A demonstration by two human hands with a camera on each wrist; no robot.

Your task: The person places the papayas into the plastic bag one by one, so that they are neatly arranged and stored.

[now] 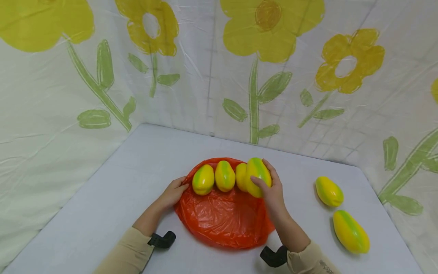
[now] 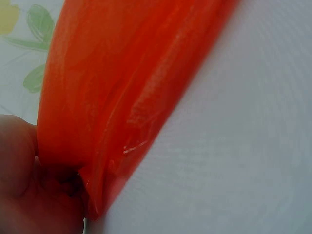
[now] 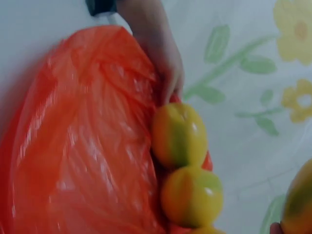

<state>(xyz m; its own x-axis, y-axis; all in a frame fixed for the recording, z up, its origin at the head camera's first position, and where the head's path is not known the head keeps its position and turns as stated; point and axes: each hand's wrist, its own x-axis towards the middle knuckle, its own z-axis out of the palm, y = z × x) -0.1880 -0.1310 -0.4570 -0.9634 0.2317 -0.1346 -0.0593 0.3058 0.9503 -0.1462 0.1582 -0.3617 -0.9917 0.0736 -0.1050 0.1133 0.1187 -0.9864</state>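
A red plastic bag lies spread on the table, its mouth wide. My left hand pinches the bag's left rim; the left wrist view shows the bag's edge gathered at the fingers. My right hand grips a yellow mango-shaped fruit with a green stripe, above the bag's right side. Three similar fruits sit in a row along the far side of the bag: a left one, a middle one and a right one, partly hidden behind the held fruit.
Two more yellow-green fruits lie on the white table to the right, one farther and one nearer. A white curtain printed with yellow flowers stands behind the table. Black wrist mounts stick out from both sleeves.
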